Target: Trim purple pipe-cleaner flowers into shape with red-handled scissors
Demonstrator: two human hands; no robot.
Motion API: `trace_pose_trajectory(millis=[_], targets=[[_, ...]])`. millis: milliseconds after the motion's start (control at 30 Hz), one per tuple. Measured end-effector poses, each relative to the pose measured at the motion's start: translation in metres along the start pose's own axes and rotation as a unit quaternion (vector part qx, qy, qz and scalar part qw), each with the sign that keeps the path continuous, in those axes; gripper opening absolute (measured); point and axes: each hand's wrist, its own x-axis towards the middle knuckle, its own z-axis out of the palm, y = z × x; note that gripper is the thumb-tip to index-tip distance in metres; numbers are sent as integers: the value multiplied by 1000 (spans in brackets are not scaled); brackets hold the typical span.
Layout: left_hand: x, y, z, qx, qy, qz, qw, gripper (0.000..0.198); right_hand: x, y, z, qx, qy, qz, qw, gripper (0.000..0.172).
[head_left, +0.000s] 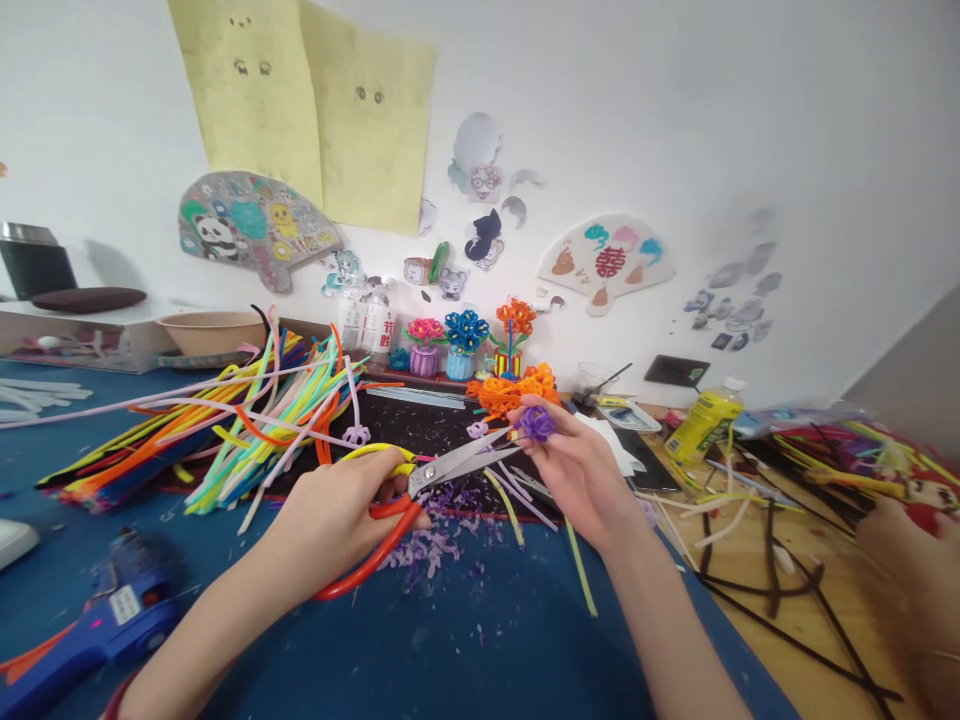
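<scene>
My left hand [337, 525] is closed round the red and yellow handles of a pair of scissors [442, 465]. Their blades are parted and point right, toward a small purple pipe-cleaner flower [537, 422]. My right hand [574, 470] pinches that flower at its fingertips, just past the blade tips. Purple fuzz clippings [439, 545] lie on the blue mat [465, 640] beneath the scissors.
A large fan of coloured pipe cleaners [225, 420] lies at left. A blue glue gun [97, 625] sits at lower left. Small pipe-cleaner flower pots [465, 350] stand by the wall. A yellow bottle [705, 418] and black stems [787, 600] lie right, near another person's hand [911, 560].
</scene>
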Motion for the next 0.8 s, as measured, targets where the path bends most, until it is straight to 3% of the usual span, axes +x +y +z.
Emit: trace_pose_trajectory(millis=[633,800], targets=[[2,1,-2,1,-20,-15,1000,27,1,0,-2,4,-6,-4,1000,28],[2,0,1,4,-16,-20,1000,35,1,-1,-1,3,2,0,1000,27]])
